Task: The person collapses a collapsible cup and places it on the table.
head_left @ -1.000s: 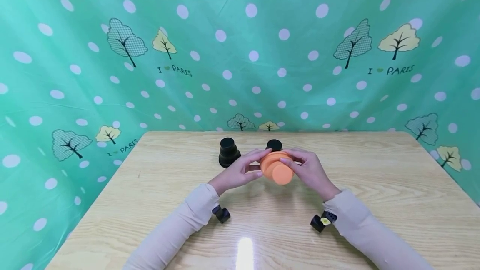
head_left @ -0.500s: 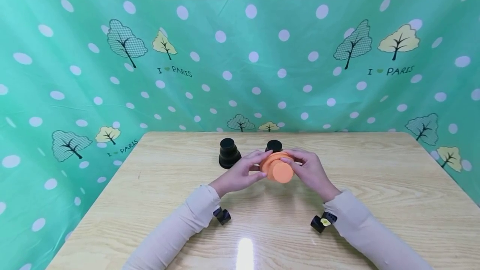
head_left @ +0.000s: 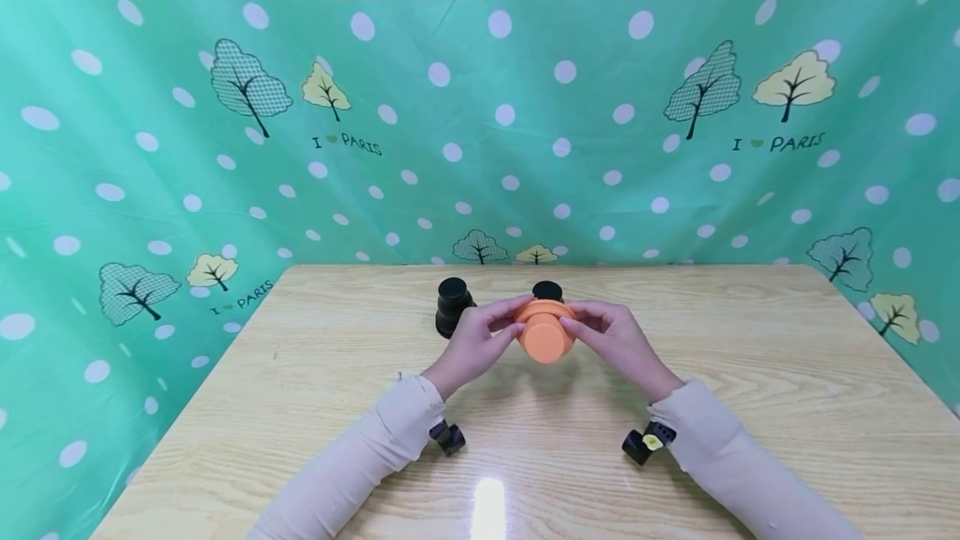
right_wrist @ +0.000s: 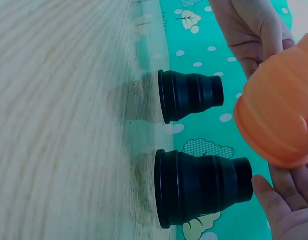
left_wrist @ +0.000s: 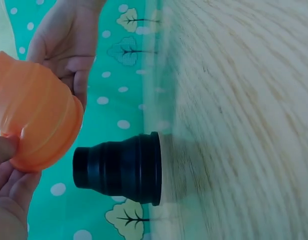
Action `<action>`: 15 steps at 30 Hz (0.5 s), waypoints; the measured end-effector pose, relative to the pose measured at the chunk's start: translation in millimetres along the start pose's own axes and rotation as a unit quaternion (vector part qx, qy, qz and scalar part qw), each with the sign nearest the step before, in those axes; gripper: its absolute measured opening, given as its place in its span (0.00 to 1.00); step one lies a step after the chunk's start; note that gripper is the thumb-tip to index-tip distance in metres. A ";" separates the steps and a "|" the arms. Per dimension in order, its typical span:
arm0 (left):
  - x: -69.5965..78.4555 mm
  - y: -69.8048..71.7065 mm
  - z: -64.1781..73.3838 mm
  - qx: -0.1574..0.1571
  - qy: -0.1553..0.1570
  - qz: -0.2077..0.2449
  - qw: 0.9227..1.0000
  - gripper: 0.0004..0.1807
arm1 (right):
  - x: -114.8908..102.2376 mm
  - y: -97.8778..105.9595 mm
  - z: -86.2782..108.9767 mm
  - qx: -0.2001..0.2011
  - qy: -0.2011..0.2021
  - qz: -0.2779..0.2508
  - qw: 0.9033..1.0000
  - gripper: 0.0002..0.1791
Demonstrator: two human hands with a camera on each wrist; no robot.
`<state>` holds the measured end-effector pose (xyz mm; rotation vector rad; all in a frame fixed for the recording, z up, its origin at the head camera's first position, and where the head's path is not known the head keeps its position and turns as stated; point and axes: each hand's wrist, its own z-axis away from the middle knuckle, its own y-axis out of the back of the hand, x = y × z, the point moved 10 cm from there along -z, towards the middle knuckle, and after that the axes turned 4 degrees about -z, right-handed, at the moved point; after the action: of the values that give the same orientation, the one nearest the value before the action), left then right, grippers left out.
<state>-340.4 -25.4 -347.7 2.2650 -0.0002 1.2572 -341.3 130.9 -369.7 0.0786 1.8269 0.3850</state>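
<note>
Both hands hold an orange collapsible cup (head_left: 543,342) above the table, its narrow closed end turned toward the head camera. My left hand (head_left: 480,344) pinches its left side, with the thumb on the stepped wall. On the other side my right hand (head_left: 621,347) grips it between thumb and fingers. In the left wrist view the cup (left_wrist: 41,112) shows ridged walls and a wide rim. Behind the hands stand two black stepped cups, narrow end up: the left one (head_left: 452,307) beside my left hand, the right one (head_left: 547,290) mostly hidden by the orange cup.
The pale wood-grain table (head_left: 750,340) runs back to a green dotted cloth (head_left: 420,107) printed with trees. A small black camera is strapped to each wrist, the left camera (head_left: 450,437) and the right camera (head_left: 639,446) hanging low over the table.
The orange cup has turned so its narrow end swings left and faces the head camera squarely. My left hand has shifted its hold, its thumb now higher on the wall. The black cups stay put.
</note>
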 end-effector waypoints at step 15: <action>1.7 -1.8 1.5 -0.014 -0.040 -0.080 0.996 0.18 | -5.6 -17.1 3.3 -0.070 0.005 -0.027 0.997 0.16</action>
<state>-337.8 -24.1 -347.9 2.2418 0.1314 1.0774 -334.1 114.1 -370.5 -0.0693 1.8039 0.4737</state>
